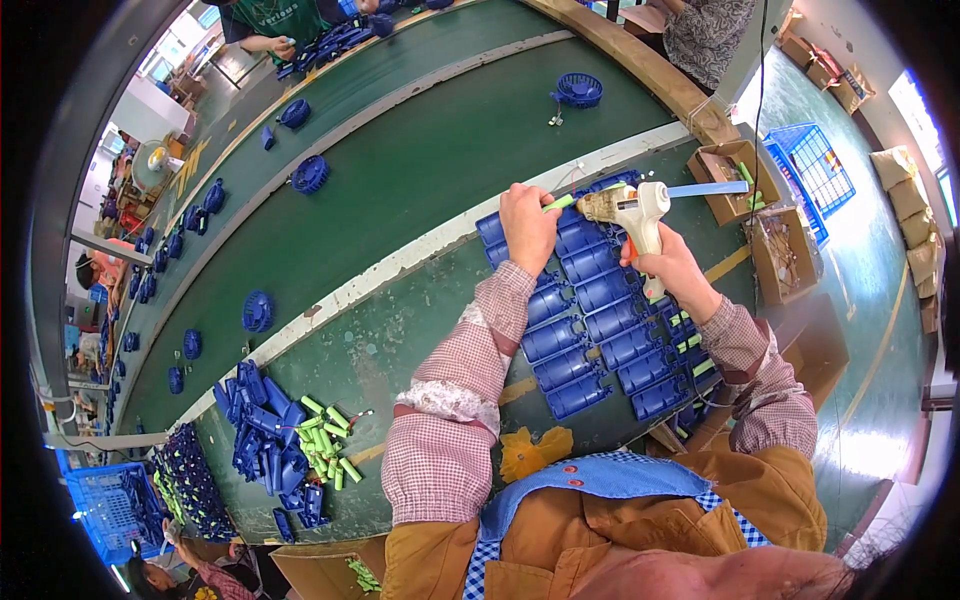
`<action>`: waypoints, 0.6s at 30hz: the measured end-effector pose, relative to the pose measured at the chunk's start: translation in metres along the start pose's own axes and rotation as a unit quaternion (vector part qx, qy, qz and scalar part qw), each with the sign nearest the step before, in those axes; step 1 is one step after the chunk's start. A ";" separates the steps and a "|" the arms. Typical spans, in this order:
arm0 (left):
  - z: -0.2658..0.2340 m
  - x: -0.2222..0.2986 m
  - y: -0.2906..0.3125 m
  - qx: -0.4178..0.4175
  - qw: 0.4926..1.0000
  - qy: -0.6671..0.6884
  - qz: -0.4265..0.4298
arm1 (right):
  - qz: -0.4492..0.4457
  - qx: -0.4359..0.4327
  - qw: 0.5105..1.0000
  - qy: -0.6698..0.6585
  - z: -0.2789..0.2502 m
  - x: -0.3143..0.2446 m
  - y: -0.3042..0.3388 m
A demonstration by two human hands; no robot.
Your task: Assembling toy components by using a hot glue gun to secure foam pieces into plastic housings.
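Note:
My right hand (678,268) is wrapped round the handle of a white hot glue gun (636,212), with a long pale-blue glue stick (708,188) poking out of its back. The gun's nozzle points left, towards a light-green battery cell (560,203) pinched in the fingers of my left hand (528,228). Under both hands, blue plastic half-shells (602,292) lie side by side in rows on the green bench. Along the right-hand row, several green cells (690,343) show among the shells. The nozzle's exact contact point is too small to make out.
Left of my arm lie a heap of blue plastic parts (262,425) and a pile of green cells (325,440). Beyond a pale rail, a green conveyor (430,170) carries blue round fan housings (310,175). Cardboard boxes (783,255) stand at the right. Co-workers sit across the belt.

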State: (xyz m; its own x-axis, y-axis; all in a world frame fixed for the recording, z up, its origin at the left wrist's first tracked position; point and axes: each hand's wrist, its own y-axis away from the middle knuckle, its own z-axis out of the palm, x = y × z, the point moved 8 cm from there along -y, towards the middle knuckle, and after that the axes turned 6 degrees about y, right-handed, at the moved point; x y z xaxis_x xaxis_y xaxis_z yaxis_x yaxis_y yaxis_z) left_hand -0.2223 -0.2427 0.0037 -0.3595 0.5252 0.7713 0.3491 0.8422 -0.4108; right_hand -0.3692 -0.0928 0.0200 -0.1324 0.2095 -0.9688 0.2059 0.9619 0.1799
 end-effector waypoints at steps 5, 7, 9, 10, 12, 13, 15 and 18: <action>0.016 0.002 0.002 -0.028 0.996 -0.086 0.025 | -0.001 0.009 1.000 -0.011 0.001 -0.003 0.010; 0.018 0.001 0.004 -0.030 0.995 -0.086 0.030 | -0.005 0.022 1.000 -0.021 0.001 -0.006 0.014; 0.018 0.003 0.004 -0.019 0.993 -0.102 0.049 | -0.013 0.021 1.000 -0.010 0.001 -0.010 0.014; 0.019 0.004 0.003 -0.020 0.993 -0.101 0.049 | -0.021 0.022 1.000 -0.001 0.001 -0.012 0.014; 0.021 0.004 0.003 -0.034 0.994 -0.091 0.040 | -0.028 0.026 0.999 -0.004 0.000 -0.010 0.010; 0.021 0.004 0.003 -0.034 0.994 -0.091 0.040 | -0.037 0.027 0.999 -0.007 0.000 -0.011 0.007; 0.022 0.004 0.002 -0.032 0.994 -0.090 0.044 | -0.030 0.032 0.999 0.003 -0.001 -0.010 0.005; 0.023 0.006 0.002 -0.037 0.994 -0.089 0.045 | -0.028 0.036 0.999 0.014 -0.004 -0.006 0.005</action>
State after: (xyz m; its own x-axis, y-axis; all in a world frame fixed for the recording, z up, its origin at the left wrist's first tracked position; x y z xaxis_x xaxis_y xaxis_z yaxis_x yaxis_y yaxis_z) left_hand -0.2436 -0.2350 -0.0032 -0.4689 0.6175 0.6315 0.4471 0.7826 -0.4332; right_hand -0.3710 -0.0888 0.0274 -0.1731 0.1618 -0.9715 0.2662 0.9574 0.1121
